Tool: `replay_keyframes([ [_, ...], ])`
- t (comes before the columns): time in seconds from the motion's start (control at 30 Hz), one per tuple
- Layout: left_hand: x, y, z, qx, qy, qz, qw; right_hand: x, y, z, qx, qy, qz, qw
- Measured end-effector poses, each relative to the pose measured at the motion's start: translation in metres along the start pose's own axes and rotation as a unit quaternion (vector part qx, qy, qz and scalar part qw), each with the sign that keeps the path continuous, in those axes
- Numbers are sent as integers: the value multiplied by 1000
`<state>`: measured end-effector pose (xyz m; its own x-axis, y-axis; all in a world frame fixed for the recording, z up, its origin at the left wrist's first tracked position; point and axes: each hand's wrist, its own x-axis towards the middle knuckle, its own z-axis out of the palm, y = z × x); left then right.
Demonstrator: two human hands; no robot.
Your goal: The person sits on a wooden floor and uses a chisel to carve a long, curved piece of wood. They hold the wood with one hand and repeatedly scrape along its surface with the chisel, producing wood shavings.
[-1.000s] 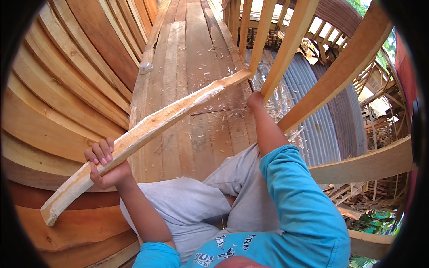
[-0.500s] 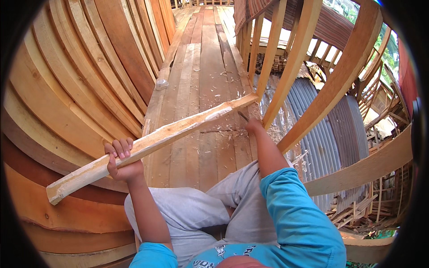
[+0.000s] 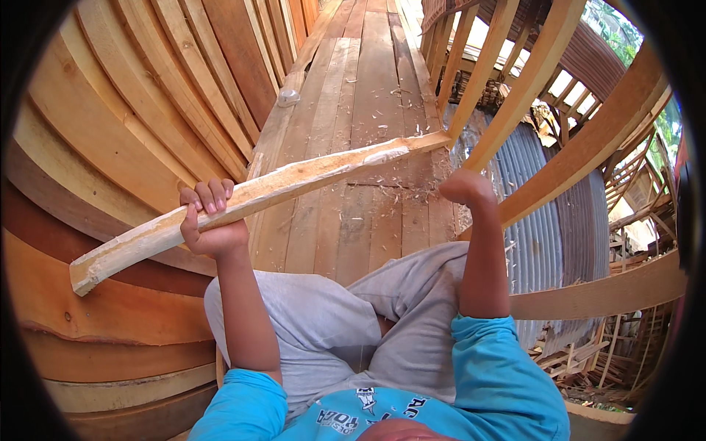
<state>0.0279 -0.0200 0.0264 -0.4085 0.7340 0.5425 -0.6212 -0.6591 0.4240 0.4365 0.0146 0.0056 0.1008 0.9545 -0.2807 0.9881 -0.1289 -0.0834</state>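
A long, pale wooden beam [image 3: 309, 178] with a partly stripped, rough upper face slants across in front of me. Its low end lies at the left and its far end reaches the upright slats at the right. My left hand [image 3: 213, 217] is closed round the beam near its left end, fingers over the top and thumb on the near side. To the right, my right hand [image 3: 468, 188] is raised apart from the beam with the wrist bent. Its fingers look curled, but blur and the back of the hand hide what they grip.
Wood shavings lie on the plank floor [image 3: 375, 81]. Curved boards [image 3: 132, 132] line the left side. Upright wooden slats [image 3: 529, 88] stand at the right, with corrugated metal sheeting [image 3: 540, 220] beyond them. A small clear plastic item [image 3: 288, 97] rests on the floor near the left boards.
My right hand has lifted back and to the right, away from the beam. The dark thin tool that showed at its fingers is out of sight. My left hand keeps its hold on the beam.
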Motion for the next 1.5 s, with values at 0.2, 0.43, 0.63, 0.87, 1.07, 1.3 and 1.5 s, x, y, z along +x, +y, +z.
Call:
replay_keyframes([
  [0.2, 0, -6, 8, -1, 38, 0, 999, -12, -53, -7, 432, 81, -80, 895],
  [0.43, 0, -3, 6, -4, 33, -13, 999, -5, -126, 42, 345, 93, -81, 931],
  [0.63, -1, -2, 5, -6, 42, -9, 999, -10, -159, 49, 325, 132, -27, 936],
  [0.87, -1, -6, 6, -5, 38, -17, 999, 15, -140, 69, 260, 261, -7, 930],
  [1.07, -2, 0, 8, 0, 57, -17, 998, -19, -166, 49, 243, 223, -69, 942],
  [1.3, -1, -4, 7, -12, 58, -20, 998, -3, -155, 63, 249, 265, -11, 932],
  [1.5, 2, -7, 5, -15, 28, -18, 999, 23, -128, 70, 247, 313, -49, 916],
])
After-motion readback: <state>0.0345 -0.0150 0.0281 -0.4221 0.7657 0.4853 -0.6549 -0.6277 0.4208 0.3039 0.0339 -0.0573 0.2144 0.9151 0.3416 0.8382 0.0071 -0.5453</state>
